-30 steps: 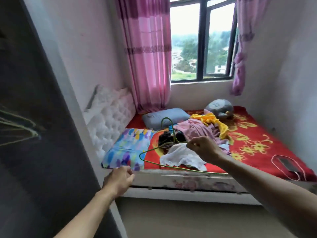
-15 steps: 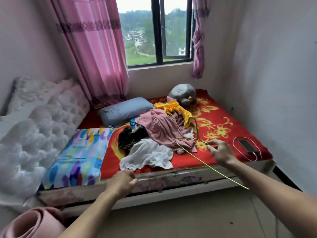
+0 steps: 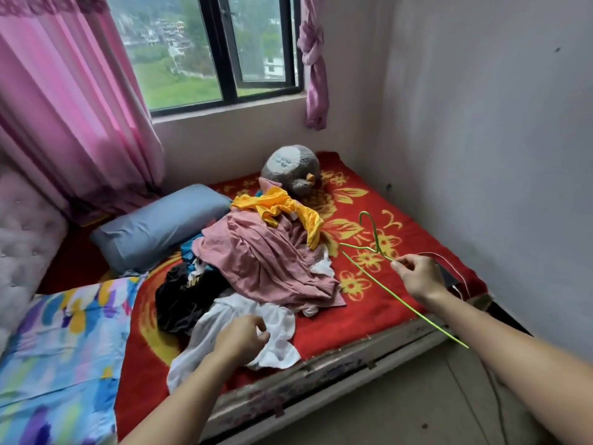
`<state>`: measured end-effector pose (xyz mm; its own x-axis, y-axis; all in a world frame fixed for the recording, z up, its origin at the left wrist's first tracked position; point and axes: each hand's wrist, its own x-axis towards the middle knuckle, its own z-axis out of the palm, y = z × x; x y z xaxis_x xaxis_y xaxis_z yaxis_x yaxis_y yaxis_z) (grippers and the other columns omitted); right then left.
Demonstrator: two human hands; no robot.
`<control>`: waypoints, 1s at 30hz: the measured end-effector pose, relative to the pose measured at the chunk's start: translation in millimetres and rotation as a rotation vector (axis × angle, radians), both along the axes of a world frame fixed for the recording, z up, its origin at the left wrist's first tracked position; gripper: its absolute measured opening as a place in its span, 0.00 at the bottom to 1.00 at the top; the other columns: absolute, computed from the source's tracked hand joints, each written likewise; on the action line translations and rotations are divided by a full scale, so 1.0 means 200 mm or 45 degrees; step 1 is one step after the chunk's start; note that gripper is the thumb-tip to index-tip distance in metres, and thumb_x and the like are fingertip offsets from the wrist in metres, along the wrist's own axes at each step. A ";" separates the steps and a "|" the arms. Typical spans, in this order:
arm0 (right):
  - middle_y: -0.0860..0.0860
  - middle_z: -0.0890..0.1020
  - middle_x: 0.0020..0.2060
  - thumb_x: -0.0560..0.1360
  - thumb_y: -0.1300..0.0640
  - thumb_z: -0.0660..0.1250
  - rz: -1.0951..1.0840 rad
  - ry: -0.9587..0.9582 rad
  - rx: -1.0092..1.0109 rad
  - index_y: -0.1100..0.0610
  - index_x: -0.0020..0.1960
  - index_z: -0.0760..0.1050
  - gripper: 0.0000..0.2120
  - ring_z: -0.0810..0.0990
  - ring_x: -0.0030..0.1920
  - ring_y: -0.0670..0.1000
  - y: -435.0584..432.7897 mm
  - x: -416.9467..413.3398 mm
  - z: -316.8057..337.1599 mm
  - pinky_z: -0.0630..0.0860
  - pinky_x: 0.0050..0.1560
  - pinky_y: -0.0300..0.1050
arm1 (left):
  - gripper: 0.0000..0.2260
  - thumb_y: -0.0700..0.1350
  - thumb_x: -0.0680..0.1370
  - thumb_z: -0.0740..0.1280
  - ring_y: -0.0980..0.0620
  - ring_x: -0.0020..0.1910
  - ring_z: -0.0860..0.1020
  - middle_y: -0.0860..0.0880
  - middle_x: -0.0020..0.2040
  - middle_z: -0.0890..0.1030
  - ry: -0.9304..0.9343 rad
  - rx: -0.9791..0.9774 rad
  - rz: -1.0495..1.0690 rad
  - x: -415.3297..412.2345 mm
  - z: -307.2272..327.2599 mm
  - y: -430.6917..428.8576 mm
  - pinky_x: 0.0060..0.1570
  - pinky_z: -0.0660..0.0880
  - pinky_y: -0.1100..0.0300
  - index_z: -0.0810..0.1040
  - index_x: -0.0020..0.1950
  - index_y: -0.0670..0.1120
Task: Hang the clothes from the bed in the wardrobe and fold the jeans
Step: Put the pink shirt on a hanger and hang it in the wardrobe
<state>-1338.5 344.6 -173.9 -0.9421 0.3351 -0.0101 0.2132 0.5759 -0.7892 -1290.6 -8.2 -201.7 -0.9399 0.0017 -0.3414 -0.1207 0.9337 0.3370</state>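
Red floral bed (image 3: 369,316) under window; clothes pile (image 3: 266,261) heaped mid-mattress, pink on top. Left hand (image 3: 239,340): fingers curled, pinching white garment (image 3: 279,329) at pile's near edge. Right hand (image 3: 417,277): fingertips nipping green wire hanger (image 3: 379,251), held above blanket, right of pile, hook toward window. Black garment (image 3: 179,300): pale print, too blurred to read

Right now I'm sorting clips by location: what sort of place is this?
Most likely a bedroom: a bed with a red flowered blanket, a grey pillow and a pile of clothes on it, under a window with pink curtains.
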 end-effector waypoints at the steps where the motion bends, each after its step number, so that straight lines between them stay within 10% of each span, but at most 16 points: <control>1: 0.51 0.82 0.37 0.76 0.53 0.69 -0.013 -0.015 0.004 0.54 0.42 0.79 0.05 0.79 0.41 0.54 0.03 -0.07 -0.04 0.74 0.43 0.46 | 0.09 0.53 0.76 0.64 0.53 0.48 0.80 0.53 0.48 0.83 -0.011 0.003 -0.020 -0.08 -0.03 0.03 0.43 0.74 0.58 0.79 0.51 0.53; 23: 0.51 0.83 0.37 0.78 0.52 0.63 0.038 -0.437 -0.059 0.54 0.48 0.81 0.09 0.81 0.42 0.56 0.20 -2.20 -1.43 0.77 0.44 0.48 | 0.08 0.50 0.76 0.62 0.51 0.45 0.79 0.52 0.43 0.81 -0.505 -0.030 0.114 -1.55 -1.06 0.53 0.39 0.73 0.57 0.79 0.49 0.50; 30: 0.61 0.81 0.57 0.77 0.60 0.60 0.052 -0.759 0.271 0.59 0.58 0.79 0.13 0.77 0.58 0.63 0.35 -2.33 -2.01 0.72 0.56 0.50 | 0.06 0.47 0.76 0.61 0.44 0.54 0.76 0.47 0.53 0.76 -0.555 -0.137 -0.025 -1.80 -1.58 0.60 0.46 0.72 0.54 0.75 0.48 0.47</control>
<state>-1804.1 415.5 -575.0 -0.8074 0.3511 -0.4742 0.5552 0.7242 -0.4091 -1649.9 112.3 -517.5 -0.7082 -0.0391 -0.7049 -0.2121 0.9642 0.1595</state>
